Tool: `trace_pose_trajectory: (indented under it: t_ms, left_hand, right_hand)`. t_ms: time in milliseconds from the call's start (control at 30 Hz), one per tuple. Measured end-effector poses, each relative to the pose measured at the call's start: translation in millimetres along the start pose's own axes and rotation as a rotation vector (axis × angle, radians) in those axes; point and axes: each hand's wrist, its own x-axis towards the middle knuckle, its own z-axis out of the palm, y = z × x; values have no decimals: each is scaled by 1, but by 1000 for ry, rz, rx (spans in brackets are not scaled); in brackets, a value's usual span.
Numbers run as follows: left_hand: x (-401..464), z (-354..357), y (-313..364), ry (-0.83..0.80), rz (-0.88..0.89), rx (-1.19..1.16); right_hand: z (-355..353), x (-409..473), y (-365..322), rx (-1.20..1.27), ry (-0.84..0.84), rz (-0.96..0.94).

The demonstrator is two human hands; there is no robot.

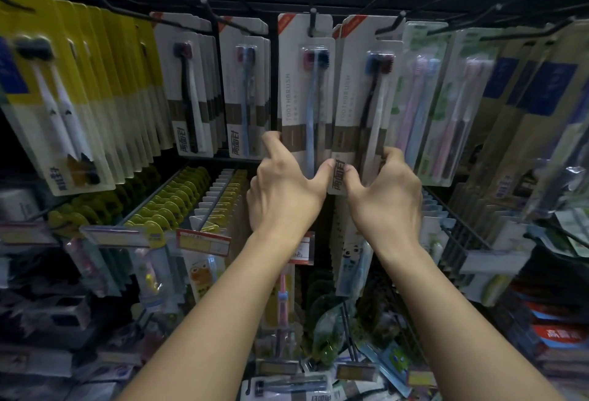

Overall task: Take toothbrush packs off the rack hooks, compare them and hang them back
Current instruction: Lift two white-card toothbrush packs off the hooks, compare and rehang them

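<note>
Both toothbrush packs hang long axis upright on neighbouring hooks (313, 20), the left hand (283, 190) pinching the bottom of the left pack (304, 98) and the right hand (387, 192) pinching the right pack (363, 101), so each must slide outward along its hook.

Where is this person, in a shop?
Probably a shop's toothbrush aisle: rows of toothbrush packs hang on black rack hooks, and price tags sit on the hook ends below.
</note>
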Motion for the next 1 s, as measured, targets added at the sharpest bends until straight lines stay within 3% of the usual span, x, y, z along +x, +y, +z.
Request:
trace_pose_trajectory:
  t_ms: [500, 1000]
  left_hand:
    - [-9, -6, -4, 89, 47, -37]
    - [-18, -25, -8, 169, 201, -116]
  right_hand:
    - [0, 0, 10, 69, 37, -79]
    - [-9, -5, 28, 90, 80, -201]
